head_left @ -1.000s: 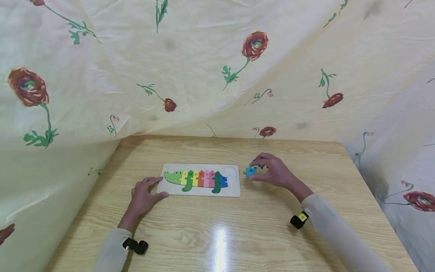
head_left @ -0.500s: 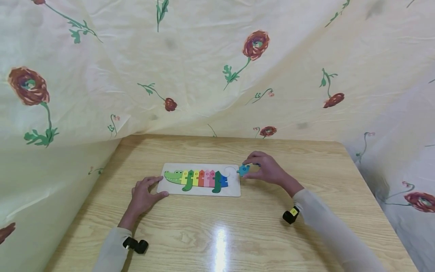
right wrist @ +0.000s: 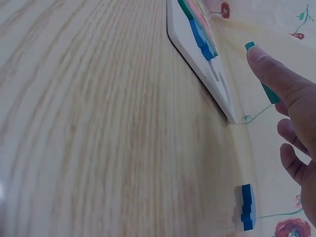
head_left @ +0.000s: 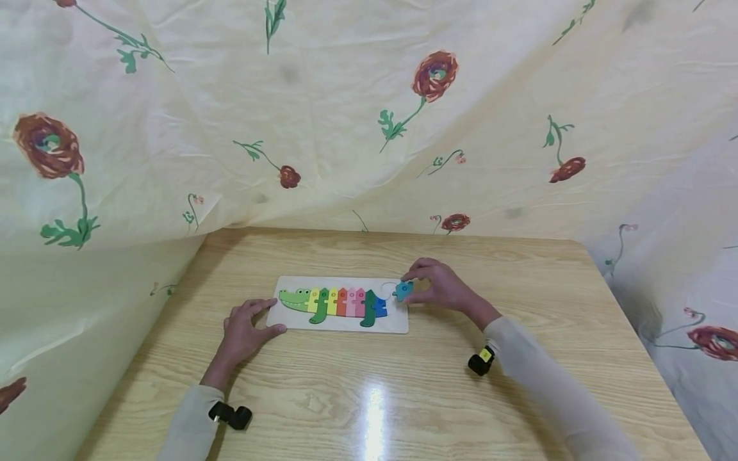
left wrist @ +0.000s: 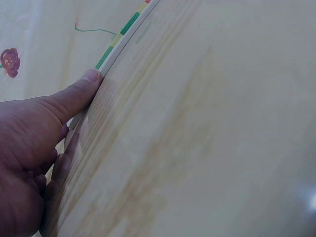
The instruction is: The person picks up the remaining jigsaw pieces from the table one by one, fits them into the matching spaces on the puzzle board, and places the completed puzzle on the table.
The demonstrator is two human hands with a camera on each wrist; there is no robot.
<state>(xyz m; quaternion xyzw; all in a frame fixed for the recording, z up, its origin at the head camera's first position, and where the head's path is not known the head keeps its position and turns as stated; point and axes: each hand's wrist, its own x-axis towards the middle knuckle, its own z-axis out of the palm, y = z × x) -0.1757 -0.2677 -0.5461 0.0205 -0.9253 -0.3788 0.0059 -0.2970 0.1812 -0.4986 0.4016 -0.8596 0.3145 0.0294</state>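
Observation:
A crocodile puzzle board (head_left: 340, 324) lies on the table, with coloured pieces set in it from the green head at the left to a dark blue piece (head_left: 380, 307) towards the right. My left hand (head_left: 243, 330) holds the board's left end, the thumb at its near edge and the index finger at its left side. Between thumb and fingers my right hand (head_left: 441, 286) pinches a light blue puzzle piece (head_left: 403, 291) over the board's right end, near the outlined curled tail. In the right wrist view this piece appears edge-on, as a teal strip (right wrist: 270, 93) beyond the thumb.
On the table below the right hand, a loose blue puzzle piece (right wrist: 248, 207) shows in the right wrist view; the hand hides it in the head view. A flowered cloth (head_left: 340, 128) hangs behind and left of the wooden table (head_left: 311, 397).
My right hand has moved left with the light blue puzzle piece, from beside the board to over its right end. The left hand and the board have stayed put.

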